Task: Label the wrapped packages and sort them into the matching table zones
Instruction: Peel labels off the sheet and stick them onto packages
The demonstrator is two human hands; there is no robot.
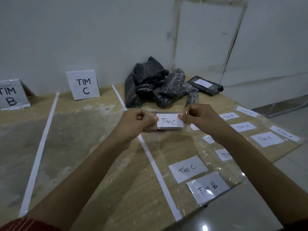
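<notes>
Head view: left hand [138, 121], right hand [198, 118] pinch label [169, 121], perhaps atop package [165, 112]; pile [155, 84] behind.

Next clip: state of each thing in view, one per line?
White paper Tim C label: pinched at both ends, over a flat grey package.
Left hand: pinches the label's left end.
Right hand: pinches its right end.
Pile of black plastic-wrapped packages: heaped, no labels visible.
Separate flat black package: labelled.
White TIM C sign: upright.

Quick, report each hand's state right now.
Left hand: closed, pinching the left edge of the white paper "Tim C" label.
Right hand: closed, pinching that label's right edge.
</notes>
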